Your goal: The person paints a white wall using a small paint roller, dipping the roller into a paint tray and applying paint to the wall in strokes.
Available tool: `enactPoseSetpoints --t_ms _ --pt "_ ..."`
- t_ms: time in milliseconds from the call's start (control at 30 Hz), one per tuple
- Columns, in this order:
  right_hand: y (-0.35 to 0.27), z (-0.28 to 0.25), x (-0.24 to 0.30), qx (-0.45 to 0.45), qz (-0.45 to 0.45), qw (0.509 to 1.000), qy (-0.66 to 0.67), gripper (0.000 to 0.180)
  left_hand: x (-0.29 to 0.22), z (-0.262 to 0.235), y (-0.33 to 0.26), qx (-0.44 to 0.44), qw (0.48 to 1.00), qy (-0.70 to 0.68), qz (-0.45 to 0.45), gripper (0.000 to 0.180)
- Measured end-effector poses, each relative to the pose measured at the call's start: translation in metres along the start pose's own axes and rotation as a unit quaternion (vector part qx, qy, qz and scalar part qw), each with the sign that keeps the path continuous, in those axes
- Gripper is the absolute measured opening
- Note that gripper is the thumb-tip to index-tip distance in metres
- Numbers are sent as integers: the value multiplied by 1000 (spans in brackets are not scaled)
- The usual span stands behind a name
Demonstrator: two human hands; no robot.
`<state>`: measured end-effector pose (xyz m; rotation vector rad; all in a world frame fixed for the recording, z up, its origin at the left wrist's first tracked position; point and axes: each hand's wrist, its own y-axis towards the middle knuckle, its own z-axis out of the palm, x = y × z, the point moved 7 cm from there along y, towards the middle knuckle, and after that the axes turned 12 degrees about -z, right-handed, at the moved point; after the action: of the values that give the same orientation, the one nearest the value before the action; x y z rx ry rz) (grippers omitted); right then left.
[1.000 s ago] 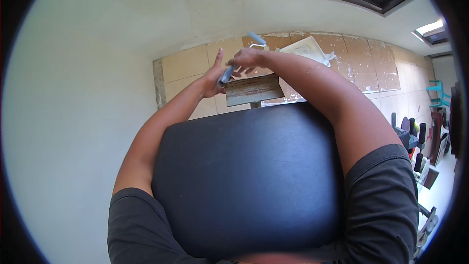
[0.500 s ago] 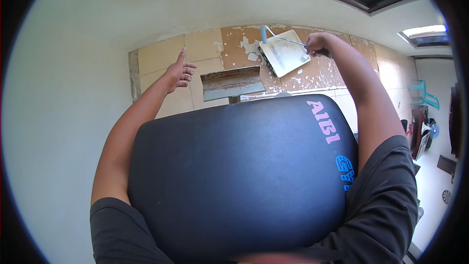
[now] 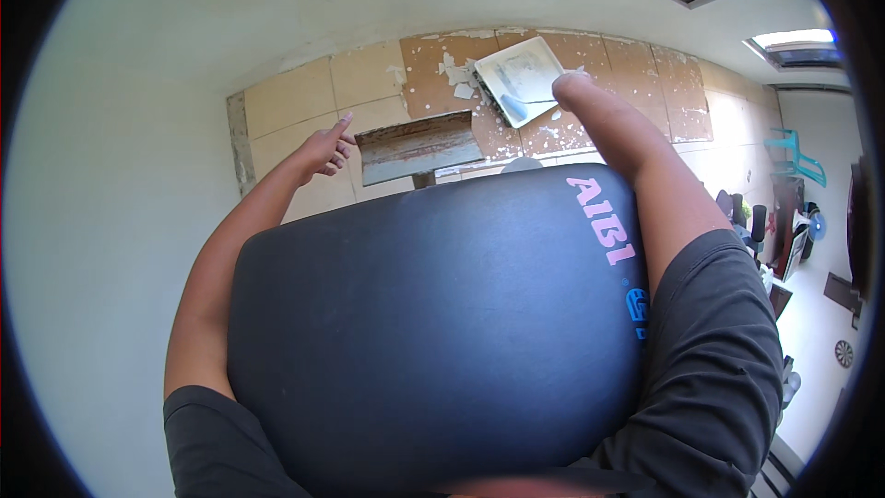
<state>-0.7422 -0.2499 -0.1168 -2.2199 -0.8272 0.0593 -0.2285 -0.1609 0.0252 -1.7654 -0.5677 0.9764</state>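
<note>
Apparently the step in hand is wetting the small paint roller with a light-blue cylindrical sleeve [image 3: 514, 108] in the shallow white rectangular tray [image 3: 530, 62]. The sleeve lies within the tray's near corner, and the tray sits on the brown, white-spattered sheeting [image 3: 627, 83] covering part of the floor. The right hand [image 3: 573, 87] is curled into a fist at the end of the roller's thin metal rod; the handle itself is hidden, but the fist seems clamped on it. The left hand [image 3: 327, 148] grips nothing, thumb raised and fingers loosely bent, just beside the rusty grey, trough-shaped metal bracket [image 3: 419, 149]; whether they touch, I cannot tell. The roller's head points leftward from the fist, its rod running nearly level across the view. The sleeve is blurred, though its long axis seems to slant from upper left to lower right. The next move probably calls for rolling it evenly along the tray floor, with light wrist pressure.
</note>
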Motion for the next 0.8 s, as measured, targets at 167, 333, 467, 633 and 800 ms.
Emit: enactPoseSetpoints --t_ms 167,333,467,633,800 --pt "22 23 -24 -16 4 997 -77 51 2 -16 13 1 1000 -3 -1 71" --pt "-41 -16 23 251 137 952 -112 38 6 -20 16 -3 1000 -6 -3 71" --pt "-85 -90 51 26 277 958 -66 27 8 -20 14 -10 1000 1 -4 70" --pt "-93 -112 51 2 293 953 -72 25 9 -21 16 -15 1000 6 -4 71" --pt "-79 -110 60 -22 234 969 -78 25 11 -22 18 -14 1000 0 -7 73"
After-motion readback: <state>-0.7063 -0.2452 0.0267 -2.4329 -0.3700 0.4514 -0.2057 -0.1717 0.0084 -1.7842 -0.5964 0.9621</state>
